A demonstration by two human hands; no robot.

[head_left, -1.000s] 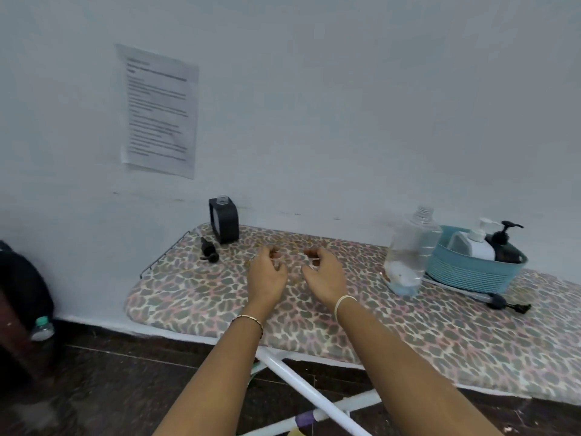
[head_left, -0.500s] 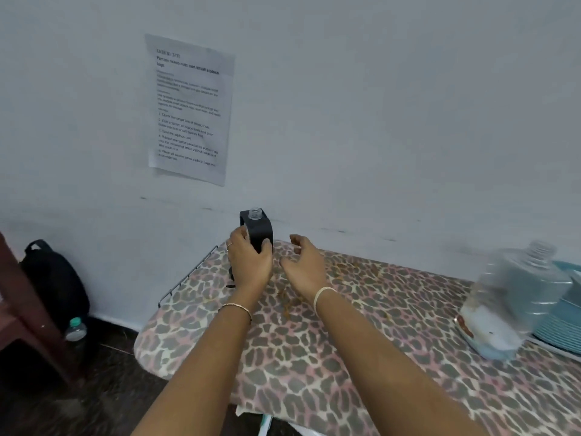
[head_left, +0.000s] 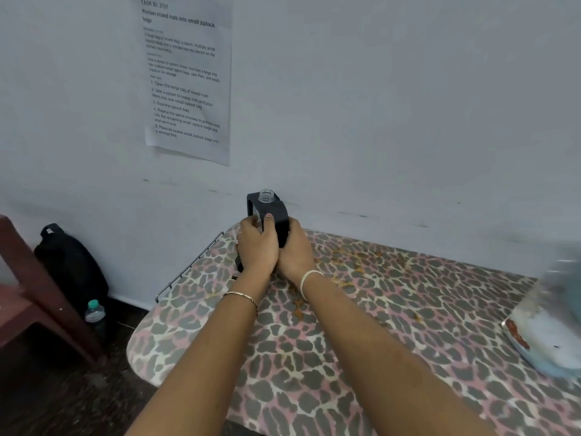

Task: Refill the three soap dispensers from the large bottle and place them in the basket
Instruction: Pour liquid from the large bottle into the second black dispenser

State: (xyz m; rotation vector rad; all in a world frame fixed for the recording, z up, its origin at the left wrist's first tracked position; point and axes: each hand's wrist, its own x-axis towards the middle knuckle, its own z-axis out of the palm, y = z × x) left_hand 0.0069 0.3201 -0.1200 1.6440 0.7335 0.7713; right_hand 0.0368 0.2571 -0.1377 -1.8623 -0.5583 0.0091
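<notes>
**At the ironing board's wall end, two hands clasp an uncapped dispenser**

Off the board's left edge, a dark backpack and a small water bottle sit on the floor beside a brown chair. A printed sheet hangs on the wall above. On the leopard-print ironing board, the person's left hand grasps the black soap dispenser from its left, thumb across the front. The right hand curls round its right side. The dispenser is upright close to the wall, clear neck open and pointing up; the hands hide its base. At the frame's right edge sits the large bottle, blurred, well apart and nearer the right hand. The refill likely turns on closing that rightward gap with the dispenser kept vertical. No basket is in view.
</notes>
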